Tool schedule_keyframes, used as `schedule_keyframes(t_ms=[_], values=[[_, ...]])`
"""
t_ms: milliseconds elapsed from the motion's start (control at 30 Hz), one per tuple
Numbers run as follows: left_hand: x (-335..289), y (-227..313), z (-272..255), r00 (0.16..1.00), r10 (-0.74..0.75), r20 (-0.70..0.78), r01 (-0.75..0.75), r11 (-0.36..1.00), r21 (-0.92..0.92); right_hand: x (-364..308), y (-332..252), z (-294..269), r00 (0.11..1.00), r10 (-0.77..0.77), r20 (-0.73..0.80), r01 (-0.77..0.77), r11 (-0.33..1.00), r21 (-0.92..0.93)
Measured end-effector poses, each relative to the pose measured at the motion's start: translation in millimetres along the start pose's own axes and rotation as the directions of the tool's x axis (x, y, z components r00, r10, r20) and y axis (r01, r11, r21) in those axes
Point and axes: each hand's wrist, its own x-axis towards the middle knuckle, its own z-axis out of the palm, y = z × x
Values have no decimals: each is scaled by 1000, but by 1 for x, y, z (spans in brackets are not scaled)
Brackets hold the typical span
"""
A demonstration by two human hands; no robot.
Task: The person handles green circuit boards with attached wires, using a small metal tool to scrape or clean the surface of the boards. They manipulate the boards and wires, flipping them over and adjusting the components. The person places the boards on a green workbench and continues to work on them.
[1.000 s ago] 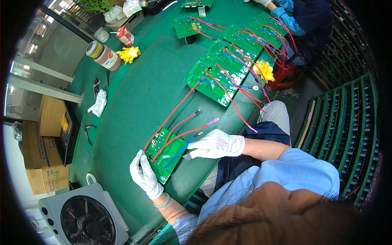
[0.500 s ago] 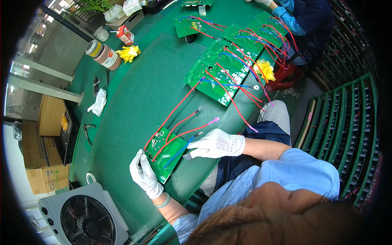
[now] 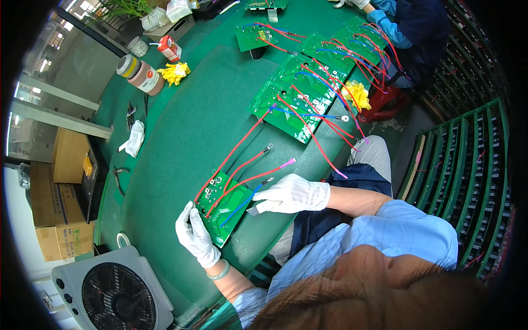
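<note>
A green circuit board (image 3: 228, 208) with red and blue wires lies tilted on the bench before me. My left hand (image 3: 197, 237), in a white glove, grips its left edge between thumb and fingers. Off the board's right side is my right hand (image 3: 297, 193), also white-gloved, its fingers closed on a small grey flat piece (image 3: 252, 210); the rest of that piece is hidden. A blue wire (image 3: 243, 204) with a ring terminal ends close to these fingertips. Two short red wires and one long red wire (image 3: 236, 149) stretch away from the board.
Several wired circuit boards (image 3: 300, 104) lie in a row on the green bench (image 3: 170, 137). Left are a jar (image 3: 140, 74), a yellow cloth (image 3: 175, 72), pliers (image 3: 119, 180) and a crumpled glove (image 3: 133, 138). A fan (image 3: 118, 294) stands lower left, racks (image 3: 467, 187) at right. A co-worker's hand shows at the top.
My hands and the board before me stay almost still. At the top, the co-worker's gloved hand has shifted slightly.
</note>
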Motion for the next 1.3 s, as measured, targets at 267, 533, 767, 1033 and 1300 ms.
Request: schedule_keyframes(t_ms=[267,533,767,1033,1300], values=[[3,-2,-1,990,-142,15,143,979,-147,7,-6,-11,995,56,76,-59,998,34],[6,-17,-4,936,-348,55,296,692,-658,4,-2,-6,999,-45,5,45,998,-51],[9,-27,-7,853,-496,165,404,426,-809,-1,0,-2,999,-30,38,32,997,-64],[6,-29,-6,868,-468,166,403,468,-787,1,-1,-4,991,112,70,-118,989,87],[5,-41,-8,879,-440,181,401,480,-781,2,-2,-8,997,38,61,-40,998,39]])
